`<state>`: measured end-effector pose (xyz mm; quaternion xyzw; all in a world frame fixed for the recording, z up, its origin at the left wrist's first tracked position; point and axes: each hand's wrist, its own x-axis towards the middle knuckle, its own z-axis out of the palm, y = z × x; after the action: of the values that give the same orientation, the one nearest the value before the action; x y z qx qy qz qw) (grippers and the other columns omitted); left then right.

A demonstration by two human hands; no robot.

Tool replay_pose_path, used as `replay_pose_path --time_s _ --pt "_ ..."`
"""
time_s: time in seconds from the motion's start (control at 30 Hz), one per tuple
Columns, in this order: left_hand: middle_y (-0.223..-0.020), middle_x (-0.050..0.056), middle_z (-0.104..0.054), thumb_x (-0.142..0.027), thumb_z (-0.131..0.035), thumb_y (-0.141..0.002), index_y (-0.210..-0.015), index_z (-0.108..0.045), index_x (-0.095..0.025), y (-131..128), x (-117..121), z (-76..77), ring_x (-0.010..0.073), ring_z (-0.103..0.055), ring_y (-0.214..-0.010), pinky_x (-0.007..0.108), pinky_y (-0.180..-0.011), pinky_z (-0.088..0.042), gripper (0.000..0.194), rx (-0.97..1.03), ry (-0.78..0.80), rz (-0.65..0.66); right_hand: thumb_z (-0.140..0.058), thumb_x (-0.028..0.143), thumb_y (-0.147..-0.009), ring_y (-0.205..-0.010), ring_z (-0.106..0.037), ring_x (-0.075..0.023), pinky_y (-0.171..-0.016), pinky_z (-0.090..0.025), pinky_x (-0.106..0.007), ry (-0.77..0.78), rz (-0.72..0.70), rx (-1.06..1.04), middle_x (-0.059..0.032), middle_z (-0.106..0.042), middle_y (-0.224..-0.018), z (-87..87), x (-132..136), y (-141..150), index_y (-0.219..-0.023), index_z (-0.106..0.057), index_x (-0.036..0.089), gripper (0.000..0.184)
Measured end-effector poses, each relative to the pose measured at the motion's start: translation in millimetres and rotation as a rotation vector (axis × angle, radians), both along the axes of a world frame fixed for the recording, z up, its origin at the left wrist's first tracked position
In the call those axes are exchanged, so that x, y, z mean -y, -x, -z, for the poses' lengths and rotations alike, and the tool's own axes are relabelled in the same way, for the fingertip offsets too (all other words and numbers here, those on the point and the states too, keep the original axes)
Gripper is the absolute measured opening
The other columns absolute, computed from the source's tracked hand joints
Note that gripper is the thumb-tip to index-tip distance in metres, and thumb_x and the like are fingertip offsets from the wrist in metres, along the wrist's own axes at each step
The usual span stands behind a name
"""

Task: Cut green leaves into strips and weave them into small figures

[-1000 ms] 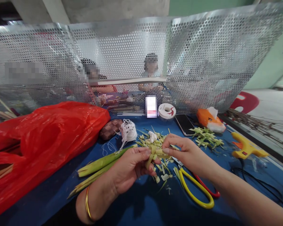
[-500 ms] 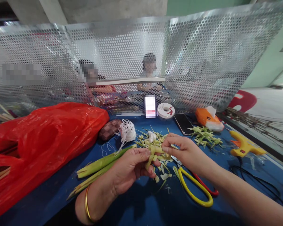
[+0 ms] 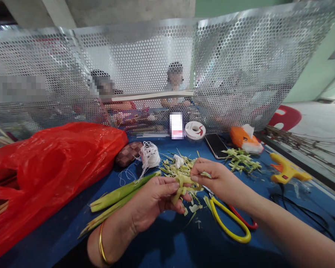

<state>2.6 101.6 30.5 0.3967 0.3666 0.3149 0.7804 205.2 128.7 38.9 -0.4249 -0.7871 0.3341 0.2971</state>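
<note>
Between thumb and fingers, my left hand grips a looped, folded strip of pale green leaf. My right hand pinches the strip's other end, to the right of the loop. Beneath the hands lies a pile of leaf scraps with a white wad on it. Scissors with one yellow and one red handle lie under my right forearm, their blades partly hidden. Long green stalks rest beside my left forearm.
A red plastic bag fills the left side. White string, a checkered pouch, a ribbon spool, a phone, tissues and a yellow glue gun with a cord lie around. Two people sit behind a perforated metal screen.
The whole scene has shifted slightly left as the head view turned. Both hands keep their hold on the leaf strip, with only slight finger movement.
</note>
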Motion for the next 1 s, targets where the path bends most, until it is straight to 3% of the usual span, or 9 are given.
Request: replay_pose_path --time_s 0.37,0.6,0.77,1.0 --pt "-0.078 0.007 -0.068 -0.028 -0.06 -0.083 -0.093 -0.069 -0.009 1.8 -0.9 1.6 0.0091 -0.058 -0.054 0.027 -0.065 -0.052 0.023 0.077 0.022 -0.003 -0.056 0.023 -0.084 -0.078 -0.053 -0.0179 -0.074 -0.039 -0.031 0.05 -0.051 -0.096 -0.0019 -0.056 -0.077 -5.2 0.2 -0.4 -0.068 -0.061 0.019 0.017" --pt "-0.076 0.007 -0.067 -0.029 -0.058 -0.084 -0.101 -0.069 -0.008 0.3 -0.5 3.3 0.0088 -0.056 -0.053 0.027 -0.064 -0.052 0.03 0.093 0.064 0.029 -0.056 0.025 -0.084 -0.075 -0.051 -0.017 -0.069 -0.038 -0.029 0.046 -0.046 -0.147 -0.001 -0.054 -0.072 -4.4 1.5 2.4 -0.067 -0.061 0.019 0.018" --pt "-0.075 0.004 -0.066 -0.035 -0.055 -0.087 -0.096 -0.07 -0.011 -0.6 1.7 2.2 0.0082 -0.055 -0.054 0.026 -0.065 -0.051 0.03 0.099 0.054 0.028 -0.059 0.027 -0.082 -0.074 -0.053 -0.0163 -0.068 -0.039 -0.029 0.071 -0.012 -0.196 -0.0007 -0.058 -0.072 -6.3 4.0 4.7 -0.068 -0.064 0.02 0.016" --pt "-0.072 0.004 -0.065 -0.035 -0.059 -0.084 -0.091 -0.07 -0.012 -0.9 0.0 4.4 0.0087 -0.051 -0.05 0.025 -0.06 -0.049 0.026 0.079 0.093 -0.023 -0.064 0.026 -0.077 -0.069 -0.057 -0.0149 -0.067 -0.043 -0.028 0.187 0.002 -0.292 0.0 -0.067 -0.071 -8.3 8.3 9.0 -0.069 -0.065 0.02 0.01"
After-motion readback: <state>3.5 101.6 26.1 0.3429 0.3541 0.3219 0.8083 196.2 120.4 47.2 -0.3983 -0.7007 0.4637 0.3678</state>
